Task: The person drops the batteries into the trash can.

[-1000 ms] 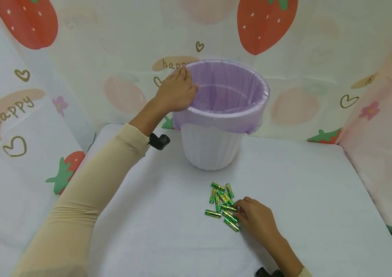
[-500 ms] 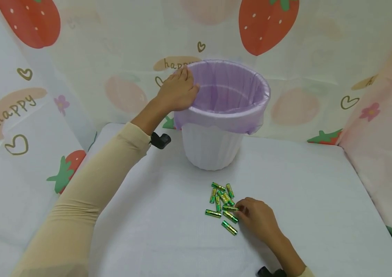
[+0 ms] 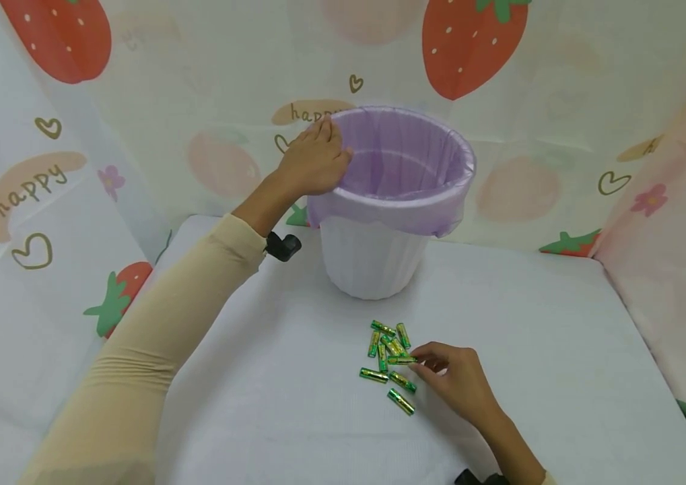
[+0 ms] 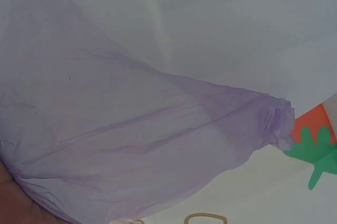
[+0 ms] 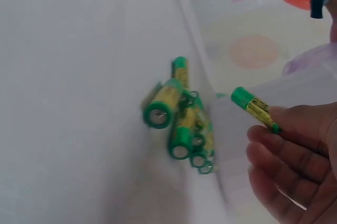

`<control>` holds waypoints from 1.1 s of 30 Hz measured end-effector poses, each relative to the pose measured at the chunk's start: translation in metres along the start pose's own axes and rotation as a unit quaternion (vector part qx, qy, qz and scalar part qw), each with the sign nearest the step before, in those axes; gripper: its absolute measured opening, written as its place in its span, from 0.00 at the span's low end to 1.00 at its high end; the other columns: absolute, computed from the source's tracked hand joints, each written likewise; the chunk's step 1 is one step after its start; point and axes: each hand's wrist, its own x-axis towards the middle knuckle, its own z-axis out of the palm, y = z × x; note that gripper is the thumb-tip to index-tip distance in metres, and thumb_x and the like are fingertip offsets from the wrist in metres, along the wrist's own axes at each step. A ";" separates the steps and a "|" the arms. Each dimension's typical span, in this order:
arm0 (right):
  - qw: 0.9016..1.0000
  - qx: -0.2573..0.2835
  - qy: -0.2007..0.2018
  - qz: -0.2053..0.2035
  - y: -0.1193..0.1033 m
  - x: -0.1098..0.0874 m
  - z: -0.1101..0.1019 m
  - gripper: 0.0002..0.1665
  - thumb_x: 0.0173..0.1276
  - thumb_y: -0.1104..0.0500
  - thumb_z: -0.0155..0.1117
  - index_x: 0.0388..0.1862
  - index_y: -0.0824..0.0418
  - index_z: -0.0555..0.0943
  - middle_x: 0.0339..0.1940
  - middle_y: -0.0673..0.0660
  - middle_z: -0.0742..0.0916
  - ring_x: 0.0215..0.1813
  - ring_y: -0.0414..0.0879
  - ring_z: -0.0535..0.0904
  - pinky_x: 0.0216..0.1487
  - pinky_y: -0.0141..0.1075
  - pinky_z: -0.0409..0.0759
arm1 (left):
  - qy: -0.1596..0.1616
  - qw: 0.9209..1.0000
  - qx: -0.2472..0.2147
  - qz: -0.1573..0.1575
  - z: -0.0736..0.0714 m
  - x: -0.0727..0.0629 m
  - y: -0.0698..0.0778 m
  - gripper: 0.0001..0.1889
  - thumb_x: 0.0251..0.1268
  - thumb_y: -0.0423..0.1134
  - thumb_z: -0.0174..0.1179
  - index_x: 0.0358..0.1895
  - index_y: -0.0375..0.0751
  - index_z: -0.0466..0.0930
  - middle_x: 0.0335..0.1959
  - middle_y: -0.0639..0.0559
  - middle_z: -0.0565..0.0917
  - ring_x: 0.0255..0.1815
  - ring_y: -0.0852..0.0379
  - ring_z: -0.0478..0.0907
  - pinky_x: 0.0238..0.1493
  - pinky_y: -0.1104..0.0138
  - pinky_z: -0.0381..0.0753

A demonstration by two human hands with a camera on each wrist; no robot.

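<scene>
My left hand (image 3: 315, 158) holds the left side of the rim of a white trash bin (image 3: 373, 259), thumb toward the inside. A thin purple bag (image 3: 403, 158) lines the bin and folds down over its outside; in the left wrist view the bag (image 4: 131, 124) fills much of the picture. My right hand (image 3: 454, 380) pinches one green and gold battery (image 5: 255, 109) by its end between thumb and fingertips, lifted off the cloth. Beside it lies a loose pile of several similar batteries (image 3: 382, 350), with one battery (image 3: 400, 401) apart at the front.
A white cloth (image 3: 549, 337) covers the table. Strawberry-printed sheets (image 3: 221, 67) stand behind and at both sides, close to the bin's back. A black wrist camera (image 3: 283, 246) sits on my left wrist, near the bin.
My right hand has taken hold of a battery at the pile's right side and raised it slightly. The front battery has shifted a little toward me. My left hand stays on the rim.
</scene>
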 end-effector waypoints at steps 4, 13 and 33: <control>1.000 0.023 0.009 0.006 -0.007 0.002 -0.010 0.09 0.60 0.66 0.77 0.38 0.55 0.89 0.30 0.42 0.90 0.28 0.35 0.84 0.31 0.33 0.84 | 0.002 1.000 -0.005 0.000 0.000 0.000 0.000 0.36 0.83 0.52 0.23 0.79 0.24 0.35 0.82 0.34 0.34 0.83 0.41 0.30 0.81 0.53 0.32; 0.999 0.043 0.019 0.011 -0.024 0.006 -0.036 0.10 0.63 0.64 0.76 0.41 0.53 0.87 0.34 0.42 0.90 0.33 0.37 0.86 0.36 0.34 0.86 | 0.000 1.000 -0.002 0.001 -0.001 -0.001 0.001 0.36 0.83 0.51 0.22 0.79 0.24 0.35 0.82 0.33 0.34 0.83 0.41 0.31 0.81 0.53 0.33; 0.988 0.073 0.082 -0.110 -0.087 0.037 -0.096 0.14 0.60 0.73 0.74 0.40 0.57 0.88 0.32 0.51 0.90 0.31 0.42 0.87 0.37 0.27 0.84 | 0.008 1.000 -0.004 0.002 0.001 0.000 -0.001 0.37 0.83 0.52 0.22 0.79 0.24 0.35 0.82 0.33 0.35 0.83 0.41 0.31 0.81 0.54 0.33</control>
